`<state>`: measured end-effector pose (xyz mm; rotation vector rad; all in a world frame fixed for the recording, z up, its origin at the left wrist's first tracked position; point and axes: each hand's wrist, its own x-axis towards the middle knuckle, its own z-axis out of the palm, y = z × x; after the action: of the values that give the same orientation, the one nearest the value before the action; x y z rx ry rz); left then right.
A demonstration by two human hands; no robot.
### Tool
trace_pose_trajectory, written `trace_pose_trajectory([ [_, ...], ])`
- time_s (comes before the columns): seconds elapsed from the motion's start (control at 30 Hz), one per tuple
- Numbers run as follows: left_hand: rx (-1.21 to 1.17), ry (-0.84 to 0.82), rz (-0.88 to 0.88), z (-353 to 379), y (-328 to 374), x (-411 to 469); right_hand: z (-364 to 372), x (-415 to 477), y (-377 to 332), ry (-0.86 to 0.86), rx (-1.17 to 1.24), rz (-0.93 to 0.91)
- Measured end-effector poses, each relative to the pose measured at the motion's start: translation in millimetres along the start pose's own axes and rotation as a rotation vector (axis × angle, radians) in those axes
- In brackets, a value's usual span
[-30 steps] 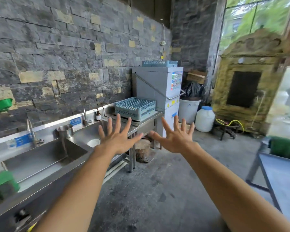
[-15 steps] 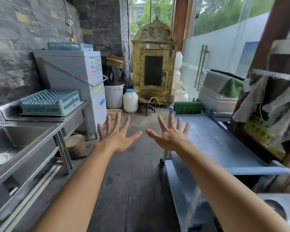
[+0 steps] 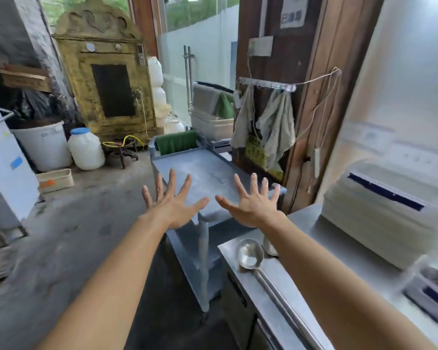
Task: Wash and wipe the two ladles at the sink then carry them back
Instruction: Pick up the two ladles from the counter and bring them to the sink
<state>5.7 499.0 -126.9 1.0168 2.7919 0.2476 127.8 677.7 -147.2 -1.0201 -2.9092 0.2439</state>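
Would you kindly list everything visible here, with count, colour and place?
ladles: two, steel, on the counter at lower right, one bowl mostly hidden by the right forearm
counter: one, steel, lower right
cart: one, blue-grey, centre
green cloth: one, on the cart's far end
rags: two, grey, hanging on the wooden post
cabinet: one, yellow, back left
jug: one, white with blue lid, on the floor
bucket: one, white, left of the jug
left hand: open, empty
right hand: open, empty
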Motion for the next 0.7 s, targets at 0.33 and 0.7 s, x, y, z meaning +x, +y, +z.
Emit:
trace_pose_trajectory([
  [0.33, -0.036, -0.160, 0.117, 141.9, 129.8, 2.3, 76.5, -42.4, 149.9, -0.147, 0.070, 0.110],
  [0.7, -0.198, -0.388, 0.061, 299.8, 188.0, 11.5, 206.4, -87.1, 227.0, -0.362, 0.198, 0.194],
])
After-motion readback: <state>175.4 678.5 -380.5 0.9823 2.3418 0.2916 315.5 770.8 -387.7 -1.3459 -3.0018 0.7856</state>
